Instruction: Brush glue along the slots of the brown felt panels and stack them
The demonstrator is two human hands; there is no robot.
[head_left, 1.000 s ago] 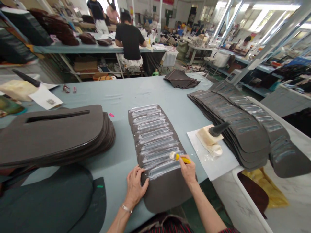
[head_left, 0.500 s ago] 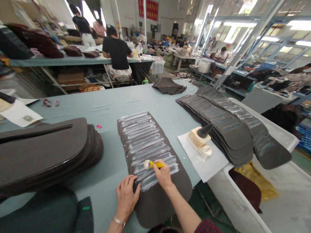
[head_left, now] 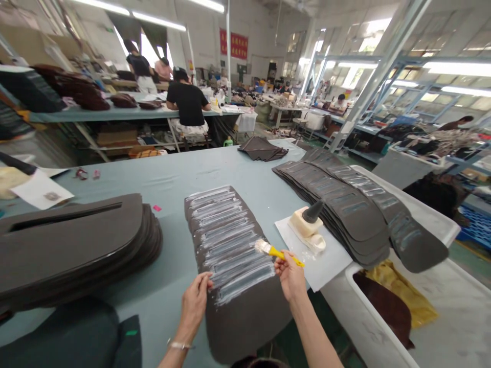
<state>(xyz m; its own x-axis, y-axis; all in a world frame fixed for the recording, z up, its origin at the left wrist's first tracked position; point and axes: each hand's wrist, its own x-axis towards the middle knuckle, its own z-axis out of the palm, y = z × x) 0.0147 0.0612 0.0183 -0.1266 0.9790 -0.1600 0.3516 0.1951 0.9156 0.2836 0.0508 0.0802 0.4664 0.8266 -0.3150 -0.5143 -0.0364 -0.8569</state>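
Observation:
My right hand [head_left: 290, 273] is closed around the yellow handle of a paintbrush [head_left: 276, 251]. Its pale, coated bristles are over the right side of a long dark panel [head_left: 249, 322] lying before me. White streaks run across that panel in several bands over slots, while its near end is plain dark. My left hand [head_left: 196, 299], a bracelet on its wrist, has its fingers pinched together at the panel's left edge. Right of the panel, a cream container with a black cone-shaped top [head_left: 307, 222] stands on a white sheet [head_left: 333, 266].
On the left lies a thick stack of dark slotted panels [head_left: 76, 245]. More panels, fanned out [head_left: 345, 204], rest at the right, partly over a white tub [head_left: 383, 317] holding yellow material [head_left: 402, 291]. Dark pieces [head_left: 263, 148] sit at the table's far edge. A person in black [head_left: 187, 105] sits beyond.
The paintbrush has moved right and up, off the middle of the streaks, with my right hand. My left hand's fingers, spread on the panel before, are now drawn together at its edge.

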